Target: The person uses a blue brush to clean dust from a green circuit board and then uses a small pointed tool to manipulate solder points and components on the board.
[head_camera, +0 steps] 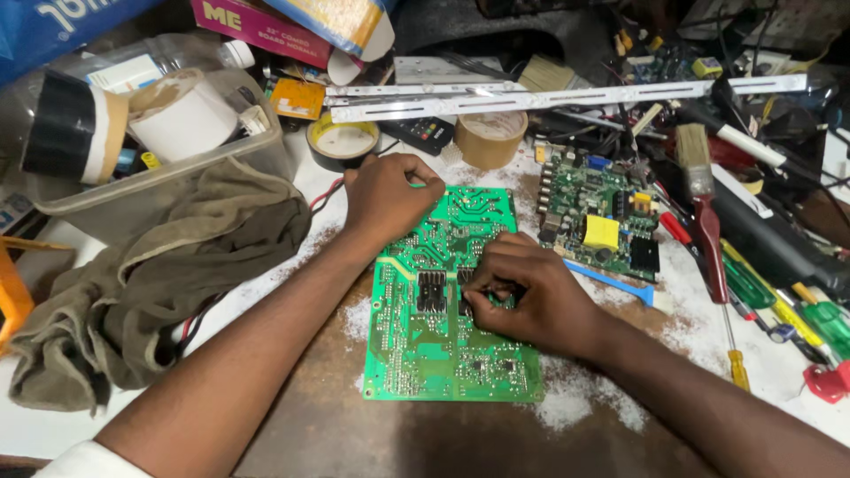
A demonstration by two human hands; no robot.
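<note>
A large green circuit board [447,327] is laid flat, solder side up, at the centre of the frame. Its surface is covered with pale traces and solder points; the upper left corner and middle right are hidden under hands.

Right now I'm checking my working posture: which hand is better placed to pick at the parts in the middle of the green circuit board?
Probably the right hand: its fingertips already rest mid-board on the green circuit board. The left hand only pins the top-left corner.
</note>
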